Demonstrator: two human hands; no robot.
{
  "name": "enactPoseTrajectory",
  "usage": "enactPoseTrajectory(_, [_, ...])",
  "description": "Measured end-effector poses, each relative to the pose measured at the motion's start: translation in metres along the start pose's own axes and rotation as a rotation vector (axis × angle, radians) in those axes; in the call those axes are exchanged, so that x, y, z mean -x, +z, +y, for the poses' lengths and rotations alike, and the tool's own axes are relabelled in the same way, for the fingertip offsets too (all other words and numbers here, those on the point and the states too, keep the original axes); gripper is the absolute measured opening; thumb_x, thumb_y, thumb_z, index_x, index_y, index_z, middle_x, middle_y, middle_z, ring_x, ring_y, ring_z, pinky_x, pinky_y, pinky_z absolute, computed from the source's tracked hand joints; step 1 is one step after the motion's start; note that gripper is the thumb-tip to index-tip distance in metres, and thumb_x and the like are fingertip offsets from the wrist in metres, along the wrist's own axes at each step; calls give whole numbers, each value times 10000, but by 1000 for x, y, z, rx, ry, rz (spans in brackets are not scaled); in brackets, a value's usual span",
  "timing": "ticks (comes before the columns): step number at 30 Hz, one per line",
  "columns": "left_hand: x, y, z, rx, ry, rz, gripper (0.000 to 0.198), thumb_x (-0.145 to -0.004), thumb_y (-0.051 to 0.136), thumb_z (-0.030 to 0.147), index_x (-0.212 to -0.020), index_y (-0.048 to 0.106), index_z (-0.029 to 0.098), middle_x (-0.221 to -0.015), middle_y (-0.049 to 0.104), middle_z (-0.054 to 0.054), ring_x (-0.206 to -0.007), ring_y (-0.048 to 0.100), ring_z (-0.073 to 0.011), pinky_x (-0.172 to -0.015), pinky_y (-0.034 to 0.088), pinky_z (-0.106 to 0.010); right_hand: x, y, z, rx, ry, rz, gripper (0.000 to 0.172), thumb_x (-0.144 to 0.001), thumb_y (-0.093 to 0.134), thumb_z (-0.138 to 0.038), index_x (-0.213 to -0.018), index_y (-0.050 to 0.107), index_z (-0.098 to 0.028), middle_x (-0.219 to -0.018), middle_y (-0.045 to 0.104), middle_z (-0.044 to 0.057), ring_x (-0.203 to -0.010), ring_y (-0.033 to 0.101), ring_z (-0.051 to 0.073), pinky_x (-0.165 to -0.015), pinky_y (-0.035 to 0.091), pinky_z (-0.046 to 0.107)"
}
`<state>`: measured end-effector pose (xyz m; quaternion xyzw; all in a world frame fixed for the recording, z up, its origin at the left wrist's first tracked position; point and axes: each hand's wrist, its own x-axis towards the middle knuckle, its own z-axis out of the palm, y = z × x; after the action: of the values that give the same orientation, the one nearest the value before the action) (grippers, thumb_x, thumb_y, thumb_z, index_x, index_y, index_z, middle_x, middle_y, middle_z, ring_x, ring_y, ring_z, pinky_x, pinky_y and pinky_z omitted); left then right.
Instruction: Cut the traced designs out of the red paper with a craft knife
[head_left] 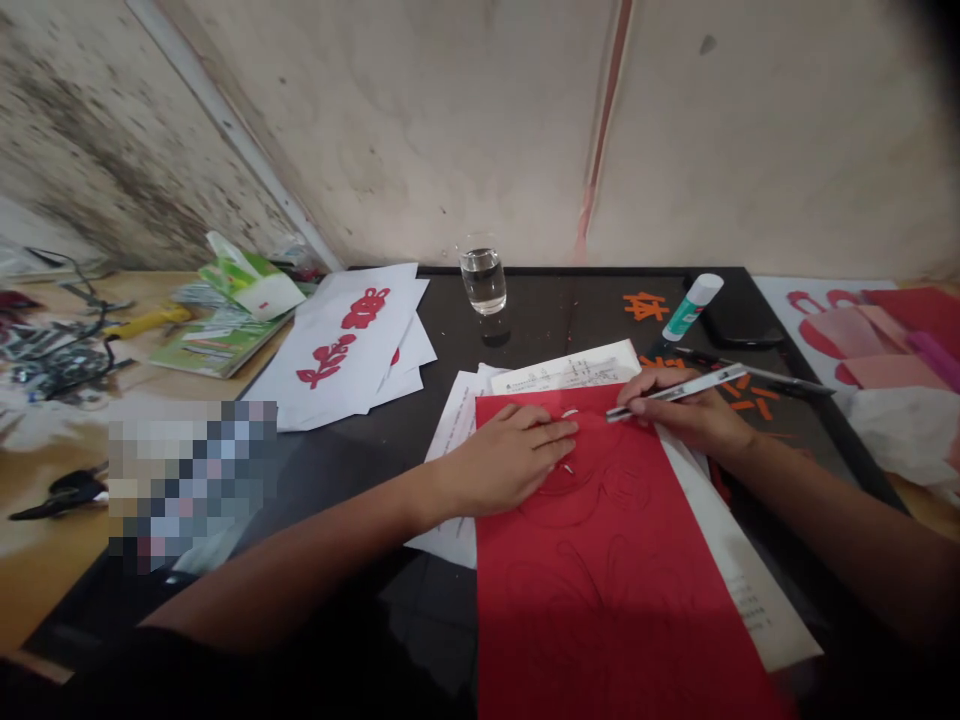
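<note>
A sheet of red paper (570,620) with thin dark outlines drawn on it lies in front of me, on top of other papers. My left hand (510,460) rests flat on its upper part, fingers stretched out. Beside those fingertips, small pale slits show in the red sheet. My right hand (694,408) grips what looks like a slim silver-white craft knife (679,392), its front end low over the sheet's upper right edge. The blade itself is too small to make out. Under the red sheet, printed pages (570,368) stick out.
A glass of water (484,280) stands near the wall. White sheets with red cutouts (337,345) lie left of it. At right are a glue stick (694,307), a black pen (780,374), orange paper characters (646,307) and coloured papers (885,350). Black-handled scissors (71,492) lie far left.
</note>
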<state>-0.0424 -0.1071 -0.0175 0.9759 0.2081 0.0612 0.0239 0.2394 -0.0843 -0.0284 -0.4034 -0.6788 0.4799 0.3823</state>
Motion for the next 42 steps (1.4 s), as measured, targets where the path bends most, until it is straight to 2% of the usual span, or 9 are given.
enactPoseTrajectory(5, [5, 16, 1, 28, -23, 192, 366, -986, 400, 235, -1296, 574, 150, -1432, 530, -49, -1189, 504, -248, -970, 435, -419, 0, 1, -3, 2, 46, -95, 160, -840, 717, -340, -889, 727, -188, -666, 655, 7, -593, 560, 101, -530, 419, 218])
enactPoseTrajectory(9, [9, 20, -3, 78, -43, 334, 334, -965, 422, 203, -1246, 598, 165, -1342, 602, -66, -1150, 538, -239, -939, 475, -427, 3, 0, -11, -109, 25, -93, 163, -819, 746, -305, -954, 738, -215, -767, 716, 29, -630, 609, 107, -555, 468, 212])
enactPoseTrajectory(15, [5, 21, -4, 72, -27, 308, 311, -961, 423, 193, -1195, 627, 166, -1304, 622, -77, -1121, 556, -237, -930, 486, -427, 12, 0, -17, -373, 5, -163, 289, -931, 586, -402, -1043, 760, -200, -849, 740, 80, -684, 657, 144, -629, 537, 267])
enactPoseTrajectory(22, [5, 23, -4, 72, -16, 317, 307, -960, 423, 201, -1176, 637, 159, -1297, 628, -71, -1130, 549, -237, -937, 480, -420, 17, 7, -11, -173, 91, -152, 258, -928, 606, -344, -1110, 740, -220, -905, 745, 77, -727, 669, 150, -687, 557, 287])
enactPoseTrajectory(26, [5, 22, -5, 68, -17, 317, 298, -957, 435, 200, -1160, 649, 154, -1262, 645, -76, -1116, 554, -240, -937, 478, -410, 17, 5, -8, -82, 114, -122, 205, -865, 692, -331, -1041, 758, -249, -861, 746, 54, -674, 659, 130, -631, 552, 259])
enactPoseTrajectory(29, [6, 21, -5, 69, -17, 310, 308, -956, 434, 202, -1174, 645, 146, -1288, 633, -78, -1133, 550, -245, -951, 472, -414, 17, 5, -4, -24, 110, -30, 144, -806, 752, -334, -921, 766, -249, -781, 731, 33, -593, 623, 115, -536, 518, 238])
enactPoseTrajectory(34, [6, 20, -3, 70, -59, 296, 308, -957, 440, 209, -1174, 646, 134, -1312, 624, -72, -1123, 556, -244, -949, 474, -415, 14, 9, -10, 123, 48, 189, 138, -756, 792, -367, -773, 730, -246, -700, 696, 5, -617, 616, 130, -548, 504, 252])
enactPoseTrajectory(38, [6, 21, -2, 51, -89, 317, 302, -953, 456, 226, -1160, 655, 131, -1299, 632, -73, -1089, 562, -243, -926, 483, -415, 13, 12, -14, 199, 73, 79, 197, -875, 657, -429, -937, 748, -266, -710, 715, 18, -596, 634, 145, -576, 535, 298])
enactPoseTrajectory(42, [7, 21, -3, 39, -53, 309, 311, -964, 441, 214, -1178, 652, 135, -1312, 628, -59, -1126, 544, -240, -934, 474, -403, 15, 13, -10, 235, 70, 84, 177, -770, 783, -361, -895, 753, -241, -820, 744, 37, -702, 677, 169, -626, 560, 304])
